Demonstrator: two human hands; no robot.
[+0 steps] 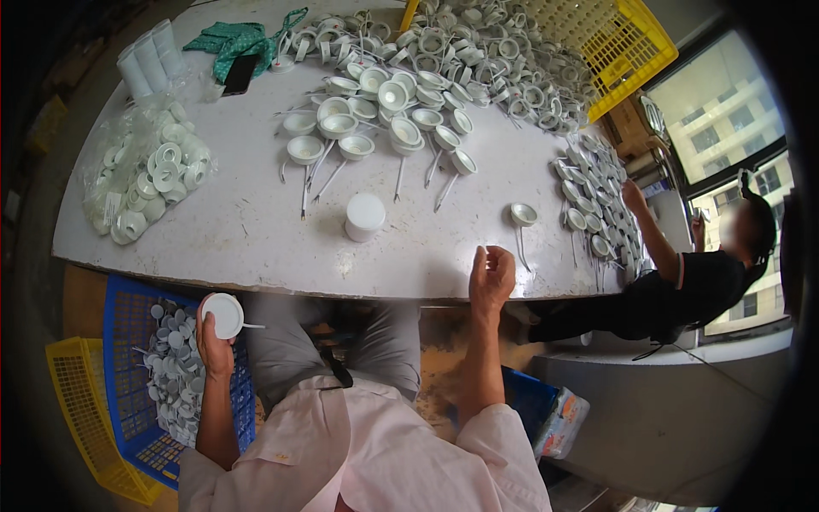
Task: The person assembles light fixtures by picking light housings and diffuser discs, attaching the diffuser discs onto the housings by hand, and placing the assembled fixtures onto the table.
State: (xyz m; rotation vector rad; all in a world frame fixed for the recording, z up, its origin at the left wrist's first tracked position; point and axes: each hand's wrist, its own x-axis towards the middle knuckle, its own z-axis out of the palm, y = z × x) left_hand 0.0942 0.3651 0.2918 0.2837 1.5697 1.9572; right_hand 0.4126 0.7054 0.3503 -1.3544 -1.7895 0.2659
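Over the blue basket, my left hand (pixel 213 348) grips a round white downlight (pixel 224 314) with its flat face up and a short white wire sticking out to the right. My right hand (pixel 492 280) is at the table's front edge with its fingers curled together; whatever they may hold is hidden. Just beyond it on the table lies a single downlight housing (pixel 523 215), its wire trailing toward me. A white cylindrical stack or tub (pixel 365 217) stands mid-table. Behind that, several cup-shaped downlight housings (pixel 339 126) with wires are spread out.
Finished-looking discs fill the blue basket (pixel 119 375), beside a yellow crate (pixel 81 410). A bag of white rings (pixel 162 175), white tubes (pixel 152 60), a phone (pixel 241 74) and green cloth (pixel 226 43) lie left. Housings heap by a yellow crate (pixel 631 60). Another person (pixel 708 282) works at right.
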